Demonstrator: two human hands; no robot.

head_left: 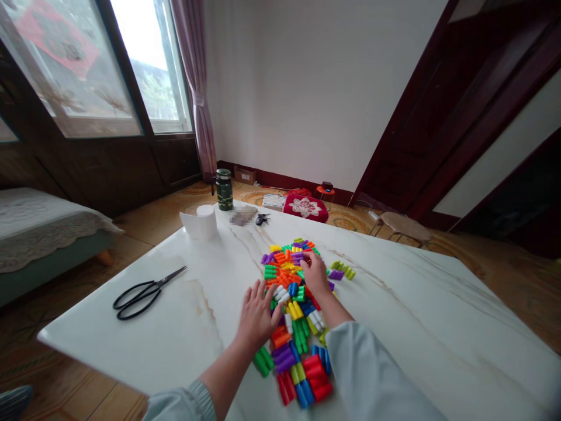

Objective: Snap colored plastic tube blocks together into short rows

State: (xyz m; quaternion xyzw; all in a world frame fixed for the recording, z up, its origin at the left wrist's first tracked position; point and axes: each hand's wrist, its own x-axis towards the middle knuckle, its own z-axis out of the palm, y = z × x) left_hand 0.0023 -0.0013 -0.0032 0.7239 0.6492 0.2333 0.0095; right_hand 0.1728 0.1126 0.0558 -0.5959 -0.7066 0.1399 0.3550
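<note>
A heap of small plastic building blocks in many colours lies on the white marble table. My left hand rests flat on the left side of the heap, fingers spread, palm down. My right hand reaches over the far part of the pile, fingers curled down onto the blocks near a purple one. Whether it grips a block is hidden. A purple and green pair lies apart to the right.
Black scissors lie on the table's left. A toilet paper roll, a camouflage flask and dark keys sit at the far edge. A bed is left, a stool behind.
</note>
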